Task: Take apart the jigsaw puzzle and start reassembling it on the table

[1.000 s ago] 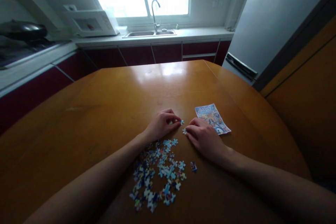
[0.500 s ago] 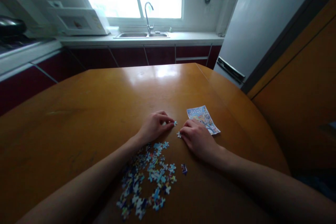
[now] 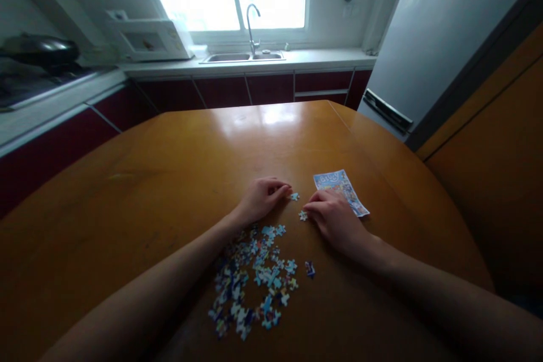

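My left hand [image 3: 263,199] is pinched closed, its thumb and index fingertips at the edge of a pale blue jigsaw puzzle piece [image 3: 294,196]. Just nearer to me, a second light-coloured puzzle piece [image 3: 302,215] sits at the fingertips of my right hand [image 3: 333,216], whose fingers are curled together over its right side. The two pieces are apart. Under my right hand's far side lies a printed picture sheet [image 3: 345,192], partly covered by the hand. A heap of loose puzzle pieces [image 3: 271,277] spreads below my left wrist, and one dark piece [image 3: 310,269] lies alone to its right.
The wooden table [image 3: 190,153] has a rounded edge. Behind it runs a counter with a sink [image 3: 229,57], a faucet [image 3: 250,28] and a white microwave [image 3: 148,39]. A dark pan [image 3: 40,50] stands on the stove at left; a fridge [image 3: 449,28] is at right.
The whole view has shifted, so everything appears farther right. More of the piece by my left fingertips shows now, and the left fingers look closer together. My right hand stays at its piece.
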Demonstrator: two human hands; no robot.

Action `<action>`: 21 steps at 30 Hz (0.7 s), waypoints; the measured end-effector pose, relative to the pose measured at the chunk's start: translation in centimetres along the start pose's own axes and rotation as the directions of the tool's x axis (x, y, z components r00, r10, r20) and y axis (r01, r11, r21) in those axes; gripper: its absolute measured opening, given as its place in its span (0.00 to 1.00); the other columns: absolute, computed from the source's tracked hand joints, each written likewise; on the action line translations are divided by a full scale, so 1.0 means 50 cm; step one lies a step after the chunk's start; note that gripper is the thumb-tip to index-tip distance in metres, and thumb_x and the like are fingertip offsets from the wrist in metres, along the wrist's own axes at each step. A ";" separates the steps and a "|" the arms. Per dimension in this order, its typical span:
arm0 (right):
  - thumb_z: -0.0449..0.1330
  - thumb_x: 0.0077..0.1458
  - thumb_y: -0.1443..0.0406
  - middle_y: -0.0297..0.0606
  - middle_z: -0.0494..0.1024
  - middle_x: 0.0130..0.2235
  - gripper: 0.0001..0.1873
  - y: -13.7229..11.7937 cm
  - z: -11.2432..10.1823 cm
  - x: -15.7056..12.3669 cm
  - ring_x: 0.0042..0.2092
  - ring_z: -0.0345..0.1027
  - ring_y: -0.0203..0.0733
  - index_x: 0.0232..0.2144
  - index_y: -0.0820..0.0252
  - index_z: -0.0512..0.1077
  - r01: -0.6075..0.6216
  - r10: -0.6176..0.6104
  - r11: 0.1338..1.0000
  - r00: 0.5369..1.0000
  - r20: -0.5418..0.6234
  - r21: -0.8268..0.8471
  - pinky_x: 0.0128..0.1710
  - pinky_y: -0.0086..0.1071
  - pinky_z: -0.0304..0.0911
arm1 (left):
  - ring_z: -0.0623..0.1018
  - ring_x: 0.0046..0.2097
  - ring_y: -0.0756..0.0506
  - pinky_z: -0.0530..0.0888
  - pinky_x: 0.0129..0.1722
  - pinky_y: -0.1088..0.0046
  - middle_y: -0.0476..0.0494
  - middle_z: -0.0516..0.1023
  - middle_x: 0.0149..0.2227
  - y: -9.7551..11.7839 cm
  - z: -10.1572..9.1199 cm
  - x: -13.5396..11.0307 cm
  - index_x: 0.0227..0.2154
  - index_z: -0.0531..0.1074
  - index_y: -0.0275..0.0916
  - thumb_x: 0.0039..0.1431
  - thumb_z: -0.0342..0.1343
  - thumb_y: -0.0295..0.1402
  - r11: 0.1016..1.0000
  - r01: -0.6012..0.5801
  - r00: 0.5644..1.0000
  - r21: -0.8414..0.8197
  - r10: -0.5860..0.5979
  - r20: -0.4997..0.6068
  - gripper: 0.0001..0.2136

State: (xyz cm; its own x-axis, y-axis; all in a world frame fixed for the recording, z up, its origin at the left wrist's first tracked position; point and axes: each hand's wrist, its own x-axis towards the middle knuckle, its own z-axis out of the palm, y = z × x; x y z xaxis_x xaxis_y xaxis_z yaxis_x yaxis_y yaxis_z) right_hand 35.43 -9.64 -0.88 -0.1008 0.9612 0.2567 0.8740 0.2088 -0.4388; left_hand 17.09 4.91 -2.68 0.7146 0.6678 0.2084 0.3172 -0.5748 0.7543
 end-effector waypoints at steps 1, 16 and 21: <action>0.57 0.62 0.69 0.40 0.77 0.37 0.11 0.001 -0.001 0.000 0.41 0.65 0.44 0.33 0.56 0.80 -0.002 0.002 1.000 1.000 -0.004 0.001 0.44 0.40 0.59 | 0.79 0.37 0.47 0.73 0.38 0.70 0.42 0.83 0.38 0.001 -0.002 0.001 0.39 0.81 0.39 0.64 0.55 0.37 1.000 0.019 1.000 -0.014 -0.019 -0.009 0.11; 0.58 0.59 0.67 0.43 0.79 0.39 0.09 0.031 0.016 -0.002 0.42 0.70 0.48 0.39 0.57 0.78 0.019 -0.018 1.000 0.997 -0.070 0.012 0.44 0.44 0.63 | 0.76 0.34 0.49 0.72 0.34 0.73 0.42 0.81 0.36 -0.005 -0.045 -0.003 0.45 0.78 0.36 0.62 0.55 0.33 0.944 0.174 0.982 -0.279 -0.189 -0.028 0.12; 0.58 0.59 0.69 0.43 0.79 0.39 0.09 0.017 0.006 -0.005 0.42 0.69 0.47 0.39 0.58 0.78 0.031 -0.026 0.998 0.996 -0.084 0.050 0.45 0.44 0.63 | 0.76 0.34 0.49 0.72 0.33 0.73 0.40 0.82 0.38 0.017 -0.087 -0.008 0.44 0.77 0.35 0.60 0.57 0.34 0.941 0.199 0.980 -0.275 -0.197 0.034 0.12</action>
State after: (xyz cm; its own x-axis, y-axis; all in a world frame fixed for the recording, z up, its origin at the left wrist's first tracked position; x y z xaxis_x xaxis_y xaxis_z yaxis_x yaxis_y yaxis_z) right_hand 36.07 -9.67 -1.56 -0.0835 0.9369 0.3394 0.8457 0.2468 -0.4732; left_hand 14.37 6.20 0.58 0.6587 0.7516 0.0343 0.2691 -0.2779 0.9221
